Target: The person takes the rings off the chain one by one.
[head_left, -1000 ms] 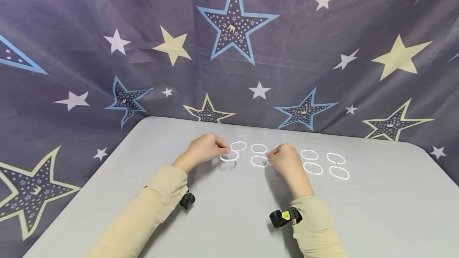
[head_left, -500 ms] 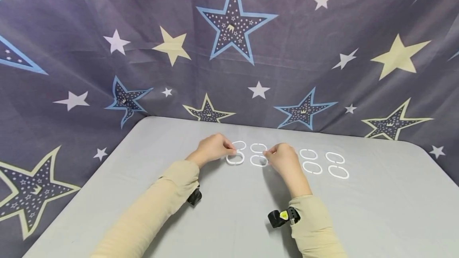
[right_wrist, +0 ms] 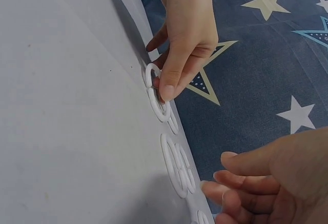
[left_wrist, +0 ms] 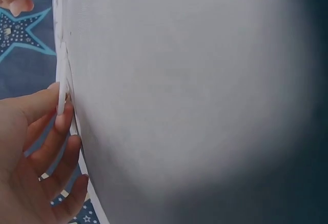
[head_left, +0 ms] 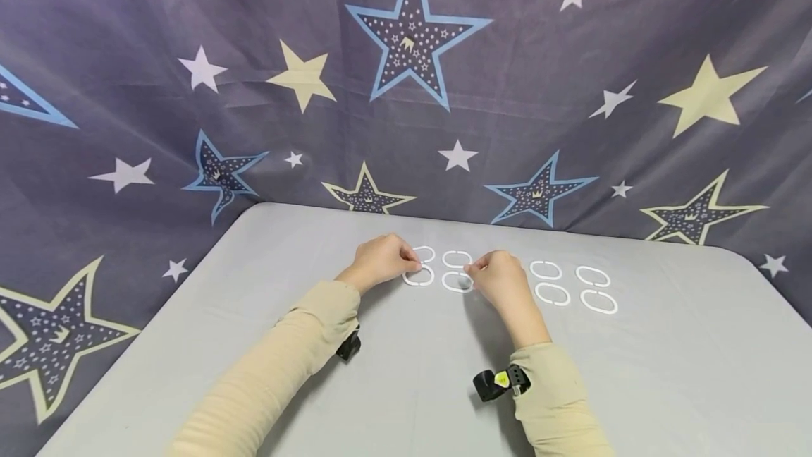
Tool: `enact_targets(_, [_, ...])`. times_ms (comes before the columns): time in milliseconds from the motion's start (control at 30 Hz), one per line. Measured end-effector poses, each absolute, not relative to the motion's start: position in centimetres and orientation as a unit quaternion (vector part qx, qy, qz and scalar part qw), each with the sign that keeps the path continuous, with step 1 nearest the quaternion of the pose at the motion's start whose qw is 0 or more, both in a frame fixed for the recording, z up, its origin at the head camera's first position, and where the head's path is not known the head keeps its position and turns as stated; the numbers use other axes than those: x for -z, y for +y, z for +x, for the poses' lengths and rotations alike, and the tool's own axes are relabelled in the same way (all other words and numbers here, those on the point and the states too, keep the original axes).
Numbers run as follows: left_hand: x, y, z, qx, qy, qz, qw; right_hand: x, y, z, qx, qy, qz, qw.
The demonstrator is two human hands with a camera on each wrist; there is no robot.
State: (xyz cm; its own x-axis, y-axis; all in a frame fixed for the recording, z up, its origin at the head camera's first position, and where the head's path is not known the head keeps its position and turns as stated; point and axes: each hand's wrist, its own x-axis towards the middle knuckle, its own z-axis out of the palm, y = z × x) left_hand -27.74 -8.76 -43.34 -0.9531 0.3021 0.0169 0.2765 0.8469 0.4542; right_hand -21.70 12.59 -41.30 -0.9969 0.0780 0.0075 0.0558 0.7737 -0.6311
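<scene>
Thumb and fingers of my left hand (head_left: 383, 259) pinch a white oval ring (head_left: 419, 284) at the table's far side. In the left wrist view that ring (left_wrist: 62, 80) appears edge-on. Just beyond it lies another white oval ring (head_left: 434, 254). My right hand (head_left: 504, 281) hovers close to a near ring (head_left: 457, 291) and a far ring (head_left: 444, 259), its fingertips overlapping their right edge in the head view. The right wrist view shows the right hand (right_wrist: 261, 183) with loosely curled fingers and nothing between them. Whatever lies behind this hand is hidden.
Right of the hands, more white oval rings lie in far-and-near pairs, among them a near ring (head_left: 552, 303) and an outer ring (head_left: 599, 312). They rest on a grey table (head_left: 412, 386). A star-patterned dark curtain (head_left: 545, 41) hangs along its back and left edges.
My left hand has moved to the right with the pinched ring, which now lines up below the far ring. My right hand has shifted slightly left.
</scene>
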Motion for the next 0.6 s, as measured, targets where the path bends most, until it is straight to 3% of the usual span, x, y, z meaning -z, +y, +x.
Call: enact_targets(600, [42.9,-8.7,-26.4,-0.236,0.959,0.155,-0.007,40.5,13.3,-21.8,-0.357,-0.933,-0.029,0.03])
